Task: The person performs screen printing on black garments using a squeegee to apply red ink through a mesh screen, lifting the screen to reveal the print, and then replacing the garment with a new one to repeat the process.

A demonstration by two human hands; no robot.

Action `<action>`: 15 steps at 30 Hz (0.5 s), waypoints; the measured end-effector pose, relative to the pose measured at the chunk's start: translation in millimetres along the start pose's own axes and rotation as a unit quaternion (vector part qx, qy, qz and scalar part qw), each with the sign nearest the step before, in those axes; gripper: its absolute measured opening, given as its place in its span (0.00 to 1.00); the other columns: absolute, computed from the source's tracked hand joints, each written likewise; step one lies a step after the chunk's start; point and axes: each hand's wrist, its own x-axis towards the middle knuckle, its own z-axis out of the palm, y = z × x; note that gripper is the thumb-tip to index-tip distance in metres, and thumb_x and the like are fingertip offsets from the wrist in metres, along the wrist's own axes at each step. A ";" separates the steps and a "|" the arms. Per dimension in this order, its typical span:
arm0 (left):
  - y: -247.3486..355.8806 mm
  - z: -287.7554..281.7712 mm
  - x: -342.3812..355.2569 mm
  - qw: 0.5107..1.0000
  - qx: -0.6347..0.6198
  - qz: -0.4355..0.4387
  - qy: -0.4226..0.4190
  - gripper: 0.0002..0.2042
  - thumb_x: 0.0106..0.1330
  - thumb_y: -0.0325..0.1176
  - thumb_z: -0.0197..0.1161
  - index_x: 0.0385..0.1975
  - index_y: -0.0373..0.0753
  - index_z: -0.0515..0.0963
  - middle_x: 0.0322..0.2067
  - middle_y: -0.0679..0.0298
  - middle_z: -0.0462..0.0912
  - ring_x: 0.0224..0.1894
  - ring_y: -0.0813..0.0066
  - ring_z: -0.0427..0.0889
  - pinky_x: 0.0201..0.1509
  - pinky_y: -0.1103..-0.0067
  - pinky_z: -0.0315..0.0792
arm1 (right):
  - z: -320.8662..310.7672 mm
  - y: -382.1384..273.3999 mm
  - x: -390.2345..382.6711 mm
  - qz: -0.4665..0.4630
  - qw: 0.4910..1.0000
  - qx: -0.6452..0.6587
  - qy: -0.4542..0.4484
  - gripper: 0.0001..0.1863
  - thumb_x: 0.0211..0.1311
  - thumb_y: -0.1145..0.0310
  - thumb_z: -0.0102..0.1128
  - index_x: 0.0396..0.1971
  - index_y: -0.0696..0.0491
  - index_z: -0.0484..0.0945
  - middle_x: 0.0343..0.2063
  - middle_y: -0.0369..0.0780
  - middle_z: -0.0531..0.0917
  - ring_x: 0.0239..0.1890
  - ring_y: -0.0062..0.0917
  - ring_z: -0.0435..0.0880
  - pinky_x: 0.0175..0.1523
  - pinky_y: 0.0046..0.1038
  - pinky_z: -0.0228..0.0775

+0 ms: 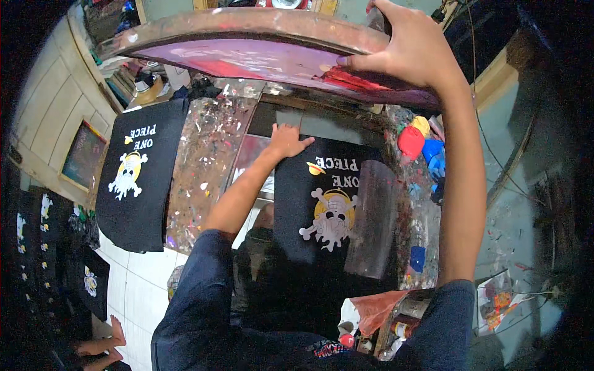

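Observation:
My right hand [411, 49] grips the right end of a screen-printing frame [260, 23], its fingers over the wooden bar and its thumb against the mesh side. The frame stands tilted up at the far side of the table, its purple mesh [247, 59] smeared with red ink. My left hand [286, 142] lies with thumb and fingers apart at the far left corner of a black fabric panel [291, 204]. On that panel is a skull print [331, 216] in white and yellow with white lettering. A clear, glossy strip [371, 222] covers its right part.
Another printed black panel [139, 179] lies to the left on the paint-spattered table [207, 167]. Red, yellow and blue ink-stained lumps [411, 142] sit at the right. More printed black pieces [46, 235] are at the far left. Another person's bare feet [116, 337] show at lower left.

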 end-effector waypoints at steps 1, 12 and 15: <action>-0.9 -0.6 6.7 1.000 -0.006 0.011 -0.013 0.32 0.67 0.61 0.61 0.43 0.29 0.82 0.50 0.40 0.83 0.59 0.45 0.77 0.64 0.57 0.66 | -3.7 0.1 1.3 0.008 1.000 0.001 -0.001 0.47 0.32 0.34 0.76 0.38 0.66 0.79 0.33 0.58 0.85 0.40 0.53 0.86 0.47 0.44 0.77; 3.0 -184.8 -75.6 0.986 -0.037 0.087 0.135 0.19 0.70 0.49 0.64 0.40 0.36 0.83 0.29 0.44 0.84 0.34 0.43 0.85 0.40 0.56 0.77 | 6.6 36.1 32.2 0.006 1.000 -0.004 0.016 0.52 0.32 0.33 0.77 0.46 0.67 0.80 0.45 0.61 0.84 0.49 0.53 0.84 0.55 0.43 0.76; -79.6 -274.9 -141.8 0.979 0.002 -0.009 0.204 0.18 0.73 0.45 0.64 0.41 0.33 0.84 0.30 0.48 0.86 0.29 0.54 0.85 0.36 0.65 0.76 | -7.0 31.4 38.8 0.045 0.999 -0.018 -0.020 0.55 0.32 0.33 0.77 0.50 0.68 0.78 0.48 0.61 0.83 0.53 0.52 0.83 0.58 0.42 0.75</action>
